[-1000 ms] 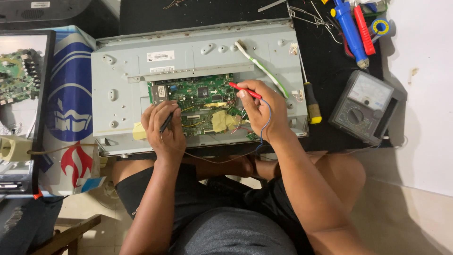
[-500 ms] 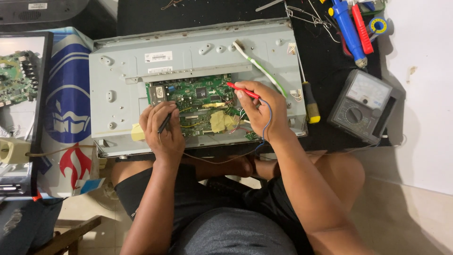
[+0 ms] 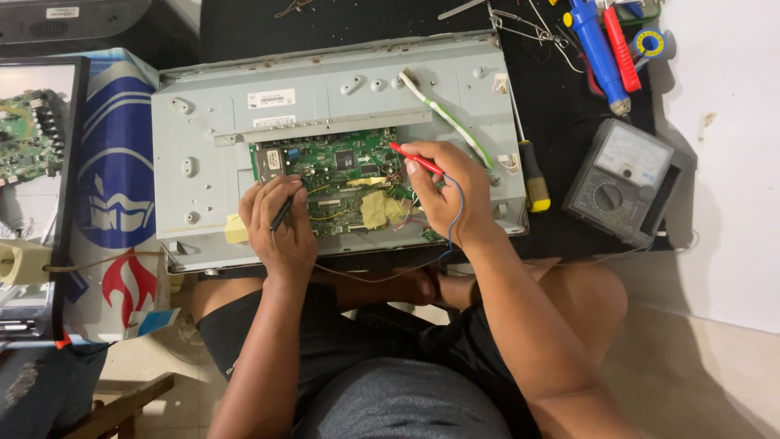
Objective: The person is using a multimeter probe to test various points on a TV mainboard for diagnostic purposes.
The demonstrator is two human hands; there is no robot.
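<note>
A grey metal chassis [image 3: 211,138] lies across my lap with a green circuit board [image 3: 341,167] mounted in its middle. My left hand [image 3: 278,223] grips a black test probe [image 3: 282,214] like a pen, tip on the board's lower left. My right hand [image 3: 447,191] holds a red test probe [image 3: 414,160] pointing left over the board's right side. Thin leads [image 3: 366,276] trail from both hands across the chassis front edge. Yellow tape patches [image 3: 378,210] sit on the board between my hands.
An analog multimeter [image 3: 621,179] rests at the right on a black mat. A yellow-handled screwdriver [image 3: 532,175] and a green-white toothbrush [image 3: 447,118] lie on the chassis. Blue and red tools [image 3: 605,41] lie at top right. A second circuit board [image 3: 28,134] is at far left.
Both hands hold their probes on the board almost as before; the view has drifted slightly, and the red probe tip has shifted a little.
</note>
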